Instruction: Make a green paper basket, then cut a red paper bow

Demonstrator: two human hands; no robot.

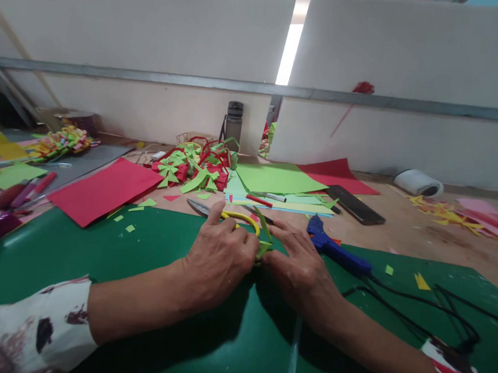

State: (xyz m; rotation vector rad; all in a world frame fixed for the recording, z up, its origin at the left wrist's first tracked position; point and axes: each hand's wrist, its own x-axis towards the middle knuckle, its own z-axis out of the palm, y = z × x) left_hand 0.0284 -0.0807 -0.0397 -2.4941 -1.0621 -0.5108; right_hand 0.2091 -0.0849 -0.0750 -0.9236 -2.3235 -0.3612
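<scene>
Between my two hands is a small folded piece of light green paper (264, 247), with one strip of it sticking up. My left hand (223, 253) is closed, its fingers curled and pinching the paper's left side. From the other side my right hand (301, 259) grips the paper between thumb and fingers; the exact hold is partly hidden. Just beyond my hands lies a pair of scissors with yellow handles (252, 221), its blades pointing left behind my left thumb. To the right of my right hand rests a blue glue gun (338, 254) with a black cord.
Red paper (106, 189) and green paper (279, 178) sheets lie at the back, near a heap of red and green paper pieces (196, 168). A dark bottle (234, 122) stands by the white partition. A phone (355, 204) lies right of centre. Scraps dot the green mat (139, 270).
</scene>
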